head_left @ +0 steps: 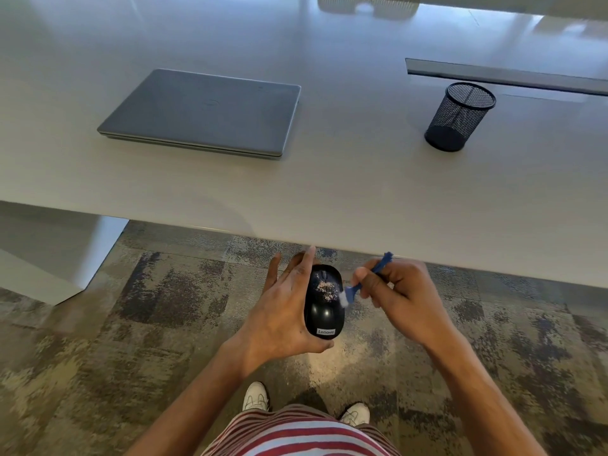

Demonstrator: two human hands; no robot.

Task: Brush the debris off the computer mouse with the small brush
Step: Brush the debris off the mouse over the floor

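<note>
Mouse [324, 302] (gripped by left hand [279, 311]) points tableward; right hand [399, 291] pinches brush [365, 278].

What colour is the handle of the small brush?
The handle of the small brush is blue, seen in the head view.

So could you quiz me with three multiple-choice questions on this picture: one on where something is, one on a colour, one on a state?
1. Where is the mouse?
A. On the desk
B. In the left hand, over the carpet
C. In the mesh cup

2. What colour is the brush handle?
A. Blue
B. Red
C. Yellow

3. How is the laptop?
A. Open
B. Closed
C. Standing on edge

Answers: 1 B, the left hand holds it in front of the desk edge. 2 A, a blue handle shows in the right hand. 3 B, its lid lies flat and shut.
</note>
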